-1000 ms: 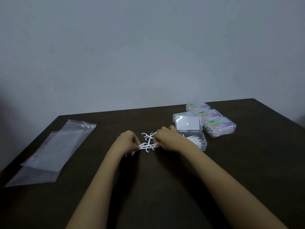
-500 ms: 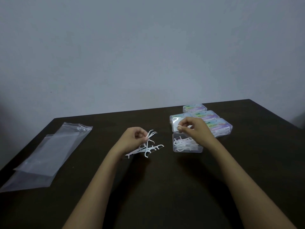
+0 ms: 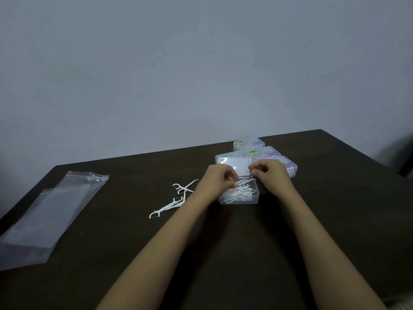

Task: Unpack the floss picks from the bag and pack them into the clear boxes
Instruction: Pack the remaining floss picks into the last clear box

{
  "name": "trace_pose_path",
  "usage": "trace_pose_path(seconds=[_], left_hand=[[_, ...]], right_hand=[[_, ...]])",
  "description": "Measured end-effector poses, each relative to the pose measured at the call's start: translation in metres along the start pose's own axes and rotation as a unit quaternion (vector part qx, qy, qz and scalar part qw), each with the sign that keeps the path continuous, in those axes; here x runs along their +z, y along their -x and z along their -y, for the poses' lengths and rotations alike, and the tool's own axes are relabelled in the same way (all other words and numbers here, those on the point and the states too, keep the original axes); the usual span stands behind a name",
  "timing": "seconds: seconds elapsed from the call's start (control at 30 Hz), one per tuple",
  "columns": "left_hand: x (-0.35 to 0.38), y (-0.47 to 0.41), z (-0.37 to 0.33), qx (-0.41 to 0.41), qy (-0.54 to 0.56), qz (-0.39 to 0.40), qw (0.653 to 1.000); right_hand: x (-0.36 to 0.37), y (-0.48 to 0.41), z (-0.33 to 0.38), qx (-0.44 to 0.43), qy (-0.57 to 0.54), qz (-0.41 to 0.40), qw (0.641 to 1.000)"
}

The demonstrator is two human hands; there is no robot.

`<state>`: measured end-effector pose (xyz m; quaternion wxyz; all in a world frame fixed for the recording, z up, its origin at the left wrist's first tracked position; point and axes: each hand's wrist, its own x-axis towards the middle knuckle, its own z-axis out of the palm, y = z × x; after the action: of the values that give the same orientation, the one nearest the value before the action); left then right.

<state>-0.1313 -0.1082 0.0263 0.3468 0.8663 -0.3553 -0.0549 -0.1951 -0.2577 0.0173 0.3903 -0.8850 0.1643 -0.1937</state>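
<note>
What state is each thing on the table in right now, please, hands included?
Open box: lid up, partly filled with picks.
Shut boxes: closed, clustered behind it.
Loose picks: scattered on the table, left of the open box.
Bags: flat, seemingly empty.
Left hand: curled over the open box, seemingly pinching picks.
Right hand: curled at the lid; grip unclear.

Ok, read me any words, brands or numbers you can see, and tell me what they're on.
Nothing can be read.
Closed boxes: colourful lid labels with small dark print, too blurred to read.
Plastic bags: no print visible.
Open box: no print visible.
</note>
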Motion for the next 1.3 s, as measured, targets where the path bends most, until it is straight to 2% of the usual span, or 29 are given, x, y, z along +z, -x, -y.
trace_pose_path(seconds=[0.13,0.3,0.47,0.57,0.63,0.8,1.03,1.3], left_hand=[[-0.007,0.003,0.008,-0.013,-0.038,-0.022,0.999],[-0.045,0.025,0.032,-0.039,-0.023,-0.087,0.995],[-0.075,0.052,0.066,-0.146,-0.073,-0.069,0.984],[-0.081,0.064,0.079,-0.195,-0.11,-0.03,0.974],[-0.08,0.066,0.084,-0.214,-0.134,-0.007,0.968],[-0.074,0.065,0.079,-0.227,-0.171,0.011,0.959],[-0.074,0.067,0.076,-0.228,-0.166,0.048,0.958],[-0.075,0.068,0.074,-0.234,-0.158,0.06,0.957]], right_hand=[[0.006,0.003,0.006,-0.011,0.032,-0.009,0.999],[0.027,0.011,0.026,-0.102,0.125,0.013,0.987],[0.053,0.019,0.056,-0.229,0.247,0.128,0.933],[0.066,0.023,0.066,-0.258,0.3,0.189,0.899],[0.076,0.025,0.07,-0.257,0.33,0.213,0.883],[0.088,0.022,0.075,-0.226,0.343,0.254,0.876],[0.097,0.012,0.084,-0.189,0.34,0.27,0.881],[0.099,0.007,0.096,-0.134,0.395,0.315,0.853]])
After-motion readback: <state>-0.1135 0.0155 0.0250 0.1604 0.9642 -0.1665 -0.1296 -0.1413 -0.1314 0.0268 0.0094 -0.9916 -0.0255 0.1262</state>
